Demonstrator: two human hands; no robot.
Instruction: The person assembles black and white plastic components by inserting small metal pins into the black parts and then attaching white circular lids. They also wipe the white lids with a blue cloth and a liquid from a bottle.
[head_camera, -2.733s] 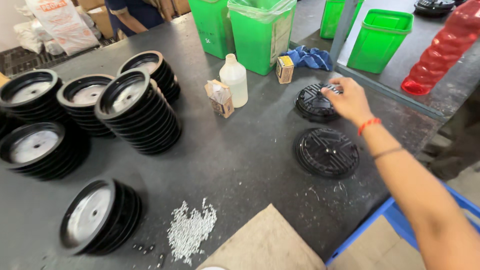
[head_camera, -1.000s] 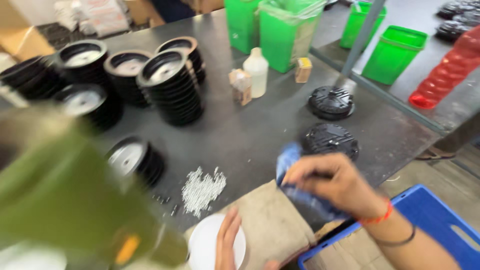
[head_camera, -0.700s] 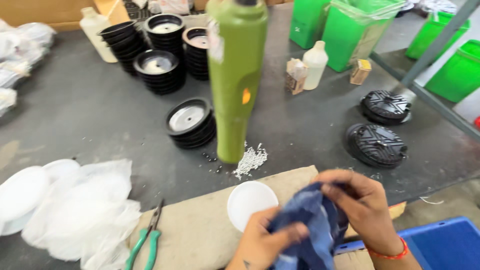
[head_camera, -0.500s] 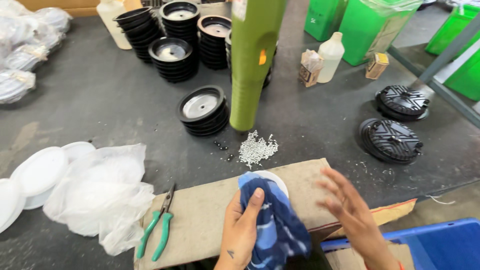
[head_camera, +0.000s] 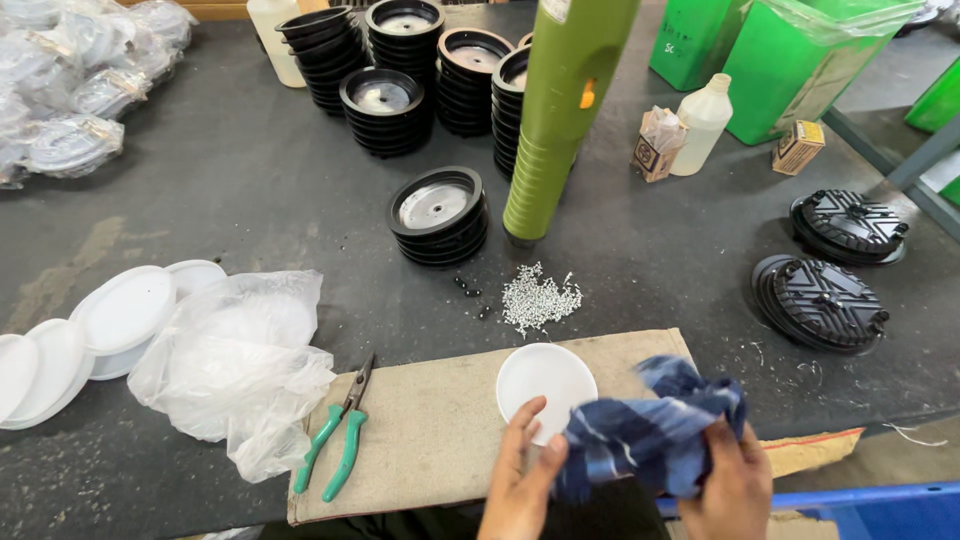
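blue cloth (head_camera: 650, 435) gripped by right hand (head_camera: 728, 488) and left hand (head_camera: 520, 482) at desk (head_camera: 230, 190) near edge | white disc (head_camera: 546, 378) touched by left fingertips (head_camera: 531, 408)

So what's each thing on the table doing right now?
Blue cloth: bunched up, held in both hands.
White disc: flat on the brown mat, left hand touching its edge.
Right hand: gripping the cloth.
Pliers: lying on the mat, closed.
Green tool: upright above the table.
Small screws: loose pile.
Plastic bag: crumpled, open.
Black wheels: stacked.
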